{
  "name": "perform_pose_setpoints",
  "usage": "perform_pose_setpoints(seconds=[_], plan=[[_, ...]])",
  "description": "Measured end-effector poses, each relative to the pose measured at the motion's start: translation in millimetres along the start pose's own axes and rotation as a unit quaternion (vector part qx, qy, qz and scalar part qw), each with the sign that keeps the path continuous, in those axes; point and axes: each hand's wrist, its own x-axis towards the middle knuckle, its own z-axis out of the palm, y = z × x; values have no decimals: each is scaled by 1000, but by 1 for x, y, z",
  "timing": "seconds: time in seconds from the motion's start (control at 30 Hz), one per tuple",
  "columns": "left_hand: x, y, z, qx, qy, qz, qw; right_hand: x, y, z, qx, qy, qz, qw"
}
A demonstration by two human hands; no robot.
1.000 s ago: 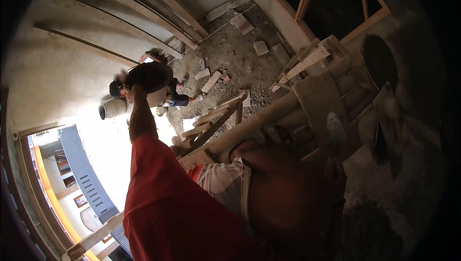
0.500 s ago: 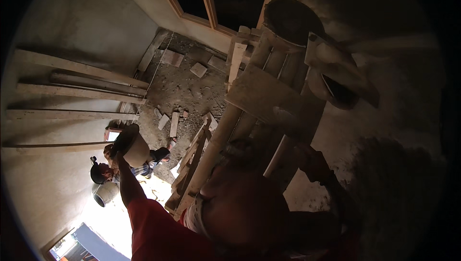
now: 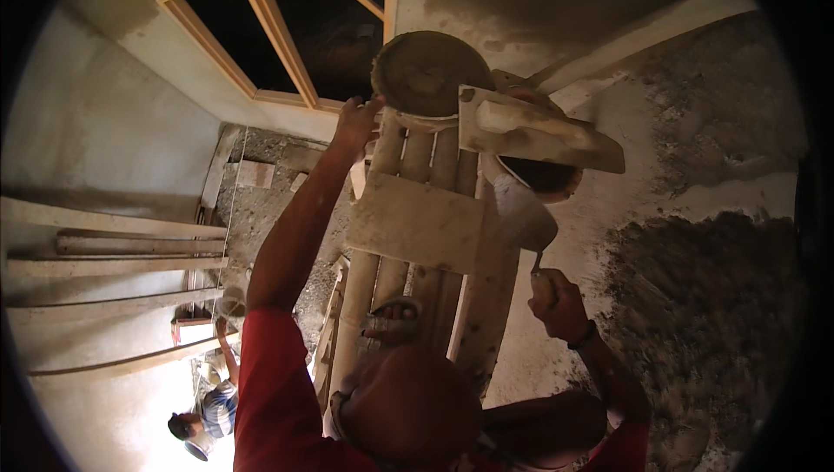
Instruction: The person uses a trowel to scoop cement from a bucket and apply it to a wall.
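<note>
In the head view, the trowel point(image 3: 525, 218) at three o'clock is gripped by its handle in the right hand point(image 3: 563, 305) at four, while the left hand point(image 3: 357, 127), fingers parted, is held at eleven beside the round tub point(image 3: 432, 74) at twelve, any contact being unclear.

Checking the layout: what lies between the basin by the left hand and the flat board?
Between basin and board, poles lie side by side; head view.

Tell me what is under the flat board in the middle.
Poles show past the upper and lower edges of the board and appear to run beneath it. Their covered stretch, and anything else directly under it, cannot be seen.
</note>
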Motion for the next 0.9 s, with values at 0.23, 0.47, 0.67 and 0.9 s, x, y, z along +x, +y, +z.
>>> perform_pose_setpoints(seconds=[0.23, 0.47, 0.67, 0.9], plan=[[68, -3, 28, -69, 49, -45, 995, 90, 16, -49, 46, 173, -14, 984], [64, -18, 19, -127, -1, -31, 991, 222, 4, -78, -130, 140, -97, 977], [70, -21, 12, -128, -13, -23, 991, 271, 9, -52, -143, 94, -165, 971], [68, -17, 21, -70, 14, -21, 997, 282, 10, -43, -194, 120, -167, 959]])
